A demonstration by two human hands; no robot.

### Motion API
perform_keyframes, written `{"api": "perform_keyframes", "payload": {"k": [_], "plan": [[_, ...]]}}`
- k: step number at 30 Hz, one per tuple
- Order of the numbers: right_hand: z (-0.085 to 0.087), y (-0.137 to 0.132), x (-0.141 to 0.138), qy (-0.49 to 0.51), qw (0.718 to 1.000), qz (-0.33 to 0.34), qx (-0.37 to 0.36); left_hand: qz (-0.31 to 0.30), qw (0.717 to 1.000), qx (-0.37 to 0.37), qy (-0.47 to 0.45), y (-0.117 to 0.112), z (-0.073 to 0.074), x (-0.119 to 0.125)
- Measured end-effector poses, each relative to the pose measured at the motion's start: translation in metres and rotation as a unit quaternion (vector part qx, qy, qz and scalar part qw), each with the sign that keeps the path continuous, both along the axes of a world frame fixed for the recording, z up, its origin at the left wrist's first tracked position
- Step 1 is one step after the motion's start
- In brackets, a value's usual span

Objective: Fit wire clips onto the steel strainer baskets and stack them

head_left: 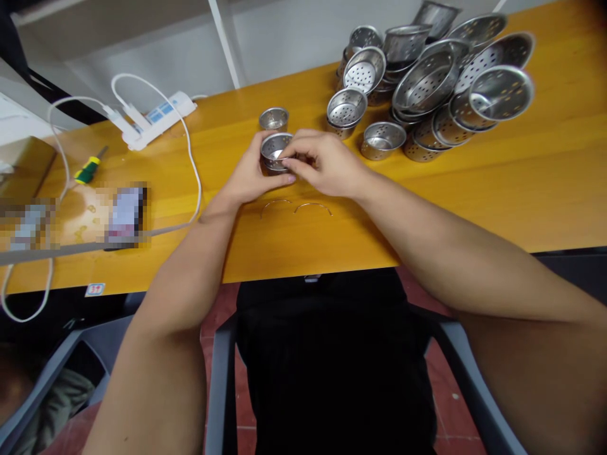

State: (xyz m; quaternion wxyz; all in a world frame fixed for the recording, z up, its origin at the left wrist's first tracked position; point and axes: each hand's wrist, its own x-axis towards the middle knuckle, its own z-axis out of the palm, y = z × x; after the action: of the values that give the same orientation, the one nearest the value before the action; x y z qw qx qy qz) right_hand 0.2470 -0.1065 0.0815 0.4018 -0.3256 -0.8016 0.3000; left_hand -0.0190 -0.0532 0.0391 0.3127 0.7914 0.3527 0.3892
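Note:
A small metal strainer cup (274,145) is in my left hand (249,174), whose fingers and thumb wrap around its left and near sides. My right hand (322,161) pinches at the cup's right rim, fingertips over the opening and thumb just outside. Whether something thin lies between those fingertips is hidden. The cup seems to sit in or on a second rim just below it. Directly behind stands another small metal cup (274,119). On the table in front of my hands lie two thin curved wires, one on the left (275,201) and one on the right (313,205).
Several perforated metal cups (427,82), stacked and tilted, crowd the table's back right; one low cup (383,139) stands nearest. At left are a power strip (159,120) with white cables, a green-yellow screwdriver (88,170) and a phone (126,212). Another person is partly visible lower left.

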Motion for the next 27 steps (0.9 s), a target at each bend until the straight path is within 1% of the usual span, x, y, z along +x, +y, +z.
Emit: {"api": "perform_keyframes", "payload": {"k": [3, 5, 7, 11, 13, 15, 21, 24, 27], "plan": [[0.004, -0.004, -0.002, 0.023, 1.0, -0.016, 0.002, 0.05, 0.998, 0.024, -0.001, 0.003, 0.001, 0.002], [0.002, -0.003, -0.002, 0.022, 0.999, -0.03, 0.003, 0.064, 0.998, 0.028, 0.003, 0.009, -0.002, -0.001], [-0.002, 0.001, -0.002, 0.012, 0.999, -0.042, 0.008, 0.048, 0.998, 0.03, 0.006, 0.018, -0.01, -0.006], [-0.008, 0.008, -0.001, 0.003, 0.998, -0.058, 0.026, -0.016, 0.999, 0.034, -0.011, 0.037, -0.029, -0.017], [-0.008, 0.01, -0.001, 0.006, 0.997, -0.069, 0.03, -0.033, 0.999, 0.035, -0.019, 0.043, -0.034, -0.021], [-0.007, 0.01, -0.002, 0.0, 0.996, -0.079, 0.028, -0.042, 0.998, 0.031, -0.023, 0.044, -0.032, -0.021], [-0.007, 0.01, -0.004, -0.027, 0.996, -0.087, 0.025, -0.069, 0.997, -0.005, -0.036, 0.035, -0.015, -0.016], [-0.005, 0.01, -0.004, -0.032, 0.994, -0.099, 0.019, -0.06, 0.998, -0.016, -0.027, 0.033, -0.014, -0.015], [-0.002, 0.009, -0.001, -0.055, 0.993, -0.103, 0.002, -0.027, 0.999, -0.011, -0.019, 0.031, -0.016, -0.014]]}}
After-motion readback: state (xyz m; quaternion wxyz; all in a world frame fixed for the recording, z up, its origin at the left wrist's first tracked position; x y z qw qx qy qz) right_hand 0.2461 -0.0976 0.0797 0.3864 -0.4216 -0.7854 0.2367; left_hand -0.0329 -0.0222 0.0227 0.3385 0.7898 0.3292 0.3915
